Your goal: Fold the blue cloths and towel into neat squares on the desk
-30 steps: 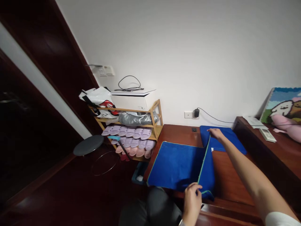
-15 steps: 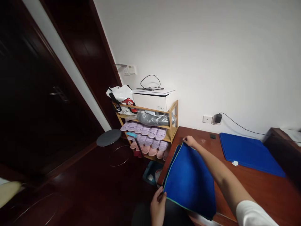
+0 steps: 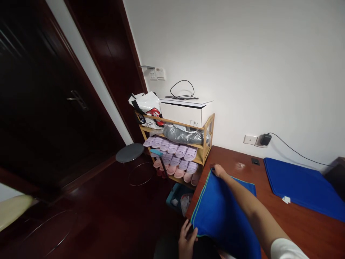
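A blue cloth with a green edge [image 3: 218, 212] lies folded over at the near left end of a dark red wooden table [image 3: 304, 223]. My left hand [image 3: 187, 240] pinches the cloth's near corner at the table's front edge. My right hand [image 3: 219, 171] grips the far corner of the same cloth, my forearm stretched across it. A second blue cloth [image 3: 302, 187] lies flat farther right on the table, apart from both hands.
A wooden shoe rack [image 3: 207, 140] with several lilac and pink slippers, a white box [image 3: 185, 109] and a bag stands left of the table. A round grey stool [image 3: 130, 152] is by a dark door. A charger [image 3: 265, 139] is plugged into the wall.
My right hand carried the cloth's right side over to the left, folding it in half. My left hand shifted left along the near edge. The view turned left.
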`<action>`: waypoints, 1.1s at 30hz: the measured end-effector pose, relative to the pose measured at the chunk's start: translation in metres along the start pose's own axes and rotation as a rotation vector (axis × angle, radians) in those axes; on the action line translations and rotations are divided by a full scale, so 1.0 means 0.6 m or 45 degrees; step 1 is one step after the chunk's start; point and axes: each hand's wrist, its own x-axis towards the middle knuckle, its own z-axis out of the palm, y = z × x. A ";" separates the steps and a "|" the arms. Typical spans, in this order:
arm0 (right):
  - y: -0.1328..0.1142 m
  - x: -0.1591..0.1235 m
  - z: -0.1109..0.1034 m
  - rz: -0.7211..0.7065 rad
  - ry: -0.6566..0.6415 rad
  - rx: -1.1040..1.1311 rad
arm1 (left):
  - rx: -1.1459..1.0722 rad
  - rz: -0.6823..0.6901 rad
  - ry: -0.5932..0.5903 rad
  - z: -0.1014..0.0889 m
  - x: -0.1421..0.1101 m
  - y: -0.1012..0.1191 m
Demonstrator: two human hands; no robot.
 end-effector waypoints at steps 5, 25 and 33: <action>0.005 -0.002 -0.010 0.087 -0.036 -0.037 | 0.090 0.026 -0.081 -0.006 0.003 0.016; 0.038 -0.336 -0.444 -0.165 -0.156 0.730 | 0.884 1.124 -0.264 -0.002 -0.033 0.317; -0.010 -0.507 -0.514 -0.268 0.684 1.155 | 0.545 1.426 -0.413 0.128 -0.069 0.568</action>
